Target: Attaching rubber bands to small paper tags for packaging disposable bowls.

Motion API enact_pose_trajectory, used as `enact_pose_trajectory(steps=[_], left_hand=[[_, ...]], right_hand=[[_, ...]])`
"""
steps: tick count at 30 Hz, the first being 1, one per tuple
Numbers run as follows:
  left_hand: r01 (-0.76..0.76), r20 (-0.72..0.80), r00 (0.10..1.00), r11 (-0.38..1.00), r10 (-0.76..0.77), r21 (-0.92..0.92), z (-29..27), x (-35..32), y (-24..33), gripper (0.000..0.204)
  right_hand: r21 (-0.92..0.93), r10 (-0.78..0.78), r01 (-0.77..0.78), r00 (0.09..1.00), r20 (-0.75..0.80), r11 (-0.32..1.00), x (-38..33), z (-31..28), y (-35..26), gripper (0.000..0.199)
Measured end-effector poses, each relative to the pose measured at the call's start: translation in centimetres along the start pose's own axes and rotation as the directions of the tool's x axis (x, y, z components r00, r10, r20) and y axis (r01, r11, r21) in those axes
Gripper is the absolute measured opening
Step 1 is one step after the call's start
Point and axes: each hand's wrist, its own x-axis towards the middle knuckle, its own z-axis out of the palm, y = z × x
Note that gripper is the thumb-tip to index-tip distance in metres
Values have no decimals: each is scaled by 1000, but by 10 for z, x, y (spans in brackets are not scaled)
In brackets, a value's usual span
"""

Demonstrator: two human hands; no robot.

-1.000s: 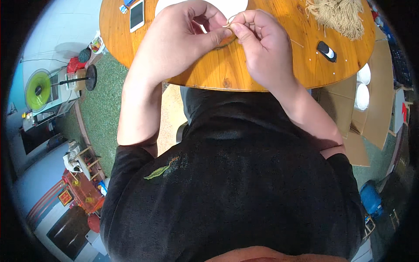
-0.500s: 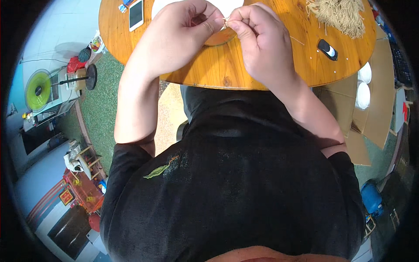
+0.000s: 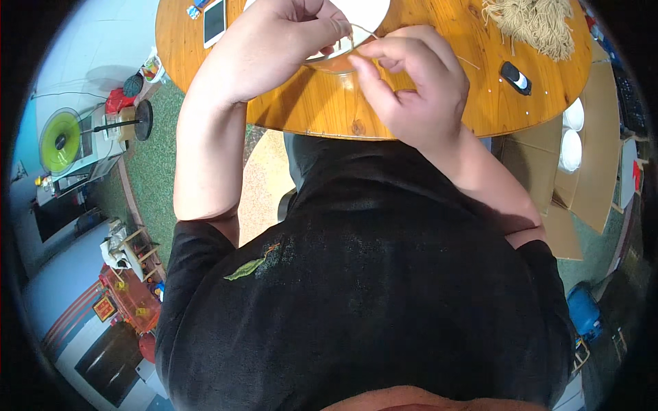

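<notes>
Between thumb and forefinger, my left hand pinches a short piece of tan cord above the wooden table. One strand of the cord reaches toward my right hand, and shorter ends hang below the pinch. My right hand is beside it, with thumb and forefinger spread apart and nothing visible between them. Its other fingers are curled and partly hidden. Under the hands sits a round white dish, much of it covered by my left hand.
A heap of tan cords lies at the table's far right, near a small black-and-white object and scattered white beads. A phone rests at the far left. Cardboard and white bowls are beyond the right edge. A green fan stands left.
My right thumb and forefinger have parted and come away from the cord, moving slightly down. My left hand keeps its pinch and has shifted a little left. More of the white dish shows.
</notes>
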Motion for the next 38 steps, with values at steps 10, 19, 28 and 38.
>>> enact_pose_trajectory(steps=[10,19,28,38], left_hand=[[-14,-22,1000,997,16,73,5,1,6,8],[-29,-40,999,999,30,28,6,2,7,7],[-30,-177,979,935,98,354,22,-9,22,14],[-189,-214,919,847,331,496,34,-11,7,15]], right_hand=[[3,253,-253,967,22,967,5,4,-16,13],[-30,135,-135,991,10,990,11,7,-14,12],[184,219,-233,971,95,955,-13,3,-12,16],[295,107,-145,984,141,944,-21,2,2,14]])
